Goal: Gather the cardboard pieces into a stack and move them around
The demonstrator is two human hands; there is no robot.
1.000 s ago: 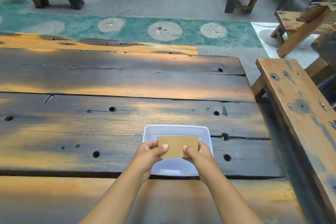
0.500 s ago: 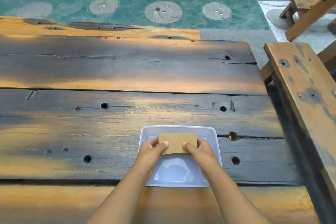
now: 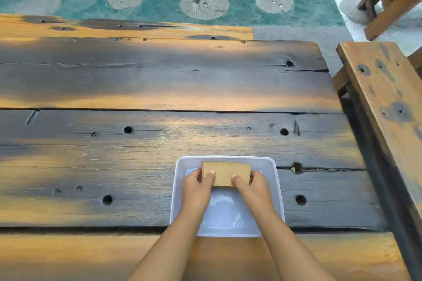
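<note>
While the cardboard stack [image 3: 226, 173] sits pinched at its two ends over the far part of the white plastic tray [image 3: 277, 191], left hand [image 3: 197, 189] and right hand [image 3: 252, 189] both grip it — gathering looks done. Next likely comes shifting it across the wooden table [image 3: 159, 143], keeping the edges squared.

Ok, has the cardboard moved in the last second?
Yes. The cardboard, gripped by the left hand and right hand, has shifted away from the person, its far edge now nearer the far rim of the tray.
</note>
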